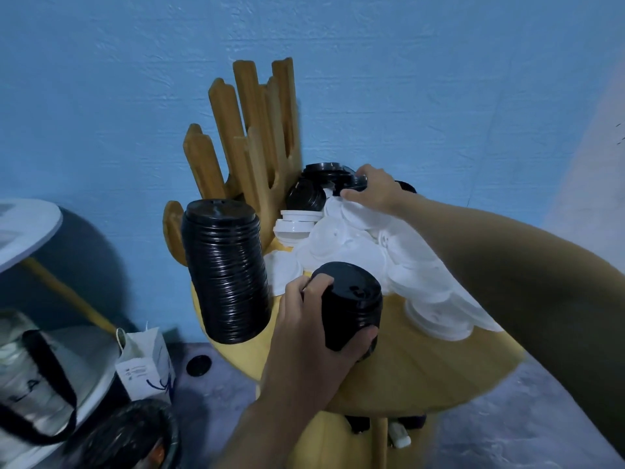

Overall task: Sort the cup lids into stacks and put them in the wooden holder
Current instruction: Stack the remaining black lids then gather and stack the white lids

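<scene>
My left hand [306, 328] grips a short stack of black lids [351, 304] above the round wooden table [422, 363]. My right hand [372, 191] reaches to the back of the table and pinches a black lid [353, 181] at the edge of a small black pile [324, 172]. A heap of white lids [365, 252] lies between the two hands and spills to the right. A tall stack of black lids [225, 270] stands at the table's left. Behind it rises the wooden holder [253, 130] with upright slats, its slots showing no lids.
A blue wall stands close behind the table. A single black lid [198, 365] lies on the floor beside a white bag [145, 363]. A white round table edge [27, 228] and a grey bag with black straps [37, 377] are at the left.
</scene>
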